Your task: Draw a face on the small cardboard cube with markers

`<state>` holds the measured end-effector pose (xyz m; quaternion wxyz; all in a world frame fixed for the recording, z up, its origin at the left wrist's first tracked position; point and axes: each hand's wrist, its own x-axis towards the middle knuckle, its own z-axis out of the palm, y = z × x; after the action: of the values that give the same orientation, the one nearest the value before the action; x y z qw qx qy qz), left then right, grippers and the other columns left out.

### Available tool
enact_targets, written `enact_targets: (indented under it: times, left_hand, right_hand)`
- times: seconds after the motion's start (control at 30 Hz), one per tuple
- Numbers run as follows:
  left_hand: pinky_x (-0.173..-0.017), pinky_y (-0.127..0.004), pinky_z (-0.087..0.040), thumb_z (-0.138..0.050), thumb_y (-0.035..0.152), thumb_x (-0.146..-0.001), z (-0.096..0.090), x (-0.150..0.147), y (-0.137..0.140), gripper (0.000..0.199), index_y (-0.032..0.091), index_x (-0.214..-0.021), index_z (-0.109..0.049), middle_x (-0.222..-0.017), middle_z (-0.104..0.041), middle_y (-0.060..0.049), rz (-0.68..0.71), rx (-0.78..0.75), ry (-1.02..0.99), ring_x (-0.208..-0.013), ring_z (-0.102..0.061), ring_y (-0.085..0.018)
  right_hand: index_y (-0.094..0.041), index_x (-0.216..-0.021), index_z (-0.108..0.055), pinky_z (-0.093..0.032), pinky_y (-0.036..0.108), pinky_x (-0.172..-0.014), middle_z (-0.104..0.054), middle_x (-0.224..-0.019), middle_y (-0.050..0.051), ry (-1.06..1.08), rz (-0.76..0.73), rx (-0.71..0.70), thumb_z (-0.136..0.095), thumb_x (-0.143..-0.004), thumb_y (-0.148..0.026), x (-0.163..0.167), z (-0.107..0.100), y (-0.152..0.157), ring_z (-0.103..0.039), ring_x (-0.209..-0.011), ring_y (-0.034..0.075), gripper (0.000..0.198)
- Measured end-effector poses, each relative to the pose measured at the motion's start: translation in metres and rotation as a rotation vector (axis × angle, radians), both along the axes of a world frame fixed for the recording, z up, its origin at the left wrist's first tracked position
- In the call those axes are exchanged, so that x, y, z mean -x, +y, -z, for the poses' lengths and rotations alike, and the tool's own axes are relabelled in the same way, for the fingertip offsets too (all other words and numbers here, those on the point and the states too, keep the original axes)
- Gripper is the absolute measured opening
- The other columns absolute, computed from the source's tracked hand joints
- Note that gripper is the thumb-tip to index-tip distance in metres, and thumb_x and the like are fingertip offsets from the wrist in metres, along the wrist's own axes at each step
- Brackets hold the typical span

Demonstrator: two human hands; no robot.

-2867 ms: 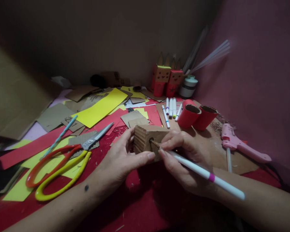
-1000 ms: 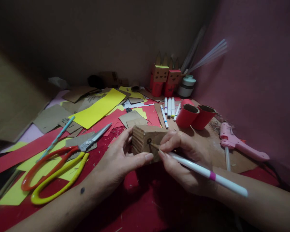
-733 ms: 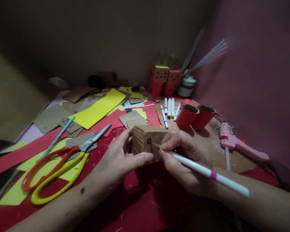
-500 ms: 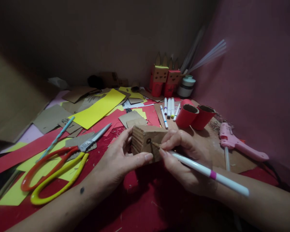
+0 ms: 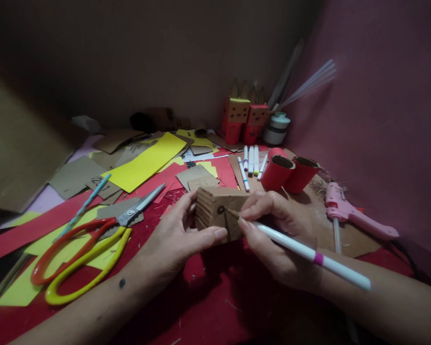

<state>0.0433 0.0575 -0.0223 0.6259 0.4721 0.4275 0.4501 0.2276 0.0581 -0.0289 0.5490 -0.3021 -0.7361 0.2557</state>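
Above the red tabletop, left hand grips a small cardboard box by its ribbed end. Right hand pinches a white marker, brown tip just beside a dark circle on the cardboard. Scissors lie left, glue gun right.

Scissors left of box, glue gun right, loose markers behind

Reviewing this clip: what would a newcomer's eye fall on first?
Probably the small brown cardboard block at the centre, held in the left hand, with the right hand pointing a white purple-banded marker at its dark circle. Then the red-and-yellow-handled metal scissors at left, and the pink plastic glue gun at right.
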Motion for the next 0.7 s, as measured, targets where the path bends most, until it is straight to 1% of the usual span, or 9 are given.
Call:
enact_targets:
  times: [0.2, 0.3, 0.43, 0.57, 0.7]
  left_hand:
    - [-0.097, -0.037, -0.050, -0.079, 0.010, -0.065, 0.0000, 0.0000, -0.0022, 0.068, 0.021, -0.129, -0.057, -0.131, -0.069, -0.008, 0.012, -0.012, 0.006, -0.122, -0.063, -0.030]
    - [-0.097, -0.036, -0.050, -0.078, 0.010, -0.065, -0.0010, -0.0008, -0.0027, 0.066, 0.021, -0.127, -0.058, -0.132, -0.069, -0.008, 0.010, -0.017, 0.009, -0.121, -0.063, -0.029]
    - [-0.097, -0.035, -0.050, -0.077, 0.009, -0.067, -0.0027, -0.0010, -0.0028, 0.066, 0.022, -0.129, -0.056, -0.133, -0.068, -0.007, 0.008, -0.003, 0.007, -0.119, -0.064, -0.028]
    - [-0.097, -0.036, -0.050, -0.078, 0.010, -0.066, -0.0024, -0.0004, -0.0020, 0.065, 0.022, -0.127, -0.057, -0.132, -0.069, -0.008, 0.006, 0.003, 0.007, -0.120, -0.063, -0.029]
    - [-0.098, -0.037, -0.050, -0.079, 0.010, -0.065, -0.0010, 0.0003, -0.0012, 0.069, 0.022, -0.128, -0.056, -0.133, -0.069, -0.008, 0.006, 0.014, -0.010, -0.122, -0.063, -0.030]
  right_hand:
    - [-0.023, -0.089, -0.054, -0.039, 0.027, -0.051, -0.058, -0.078, -0.001, -0.009, -0.027, -0.008, -0.060, -0.086, -0.011, -0.0014, 0.0008, -0.0002, -0.052, -0.059, 0.011, 0.014]
    - [-0.023, -0.090, -0.054, -0.041, 0.027, -0.054, -0.058, -0.079, -0.002, -0.001, -0.003, 0.021, -0.061, -0.087, -0.012, -0.0010, 0.0032, -0.0009, -0.054, -0.063, 0.012, 0.014]
    - [-0.024, -0.090, -0.054, -0.042, 0.028, -0.056, -0.056, -0.077, -0.002, 0.007, 0.007, 0.044, -0.062, -0.087, -0.012, -0.0004, 0.0051, -0.0010, -0.052, -0.063, 0.012, 0.015]
    - [-0.024, -0.090, -0.054, -0.042, 0.029, -0.057, -0.056, -0.076, -0.002, -0.024, 0.012, 0.021, -0.061, -0.087, -0.012, -0.0019, 0.0053, -0.0006, -0.052, -0.063, 0.013, 0.015]
    - [-0.024, -0.089, -0.052, -0.040, 0.029, -0.055, -0.055, -0.074, -0.002, -0.049, 0.020, -0.007, -0.059, -0.087, -0.012, -0.0030, 0.0037, -0.0006, -0.050, -0.061, 0.013, 0.014]
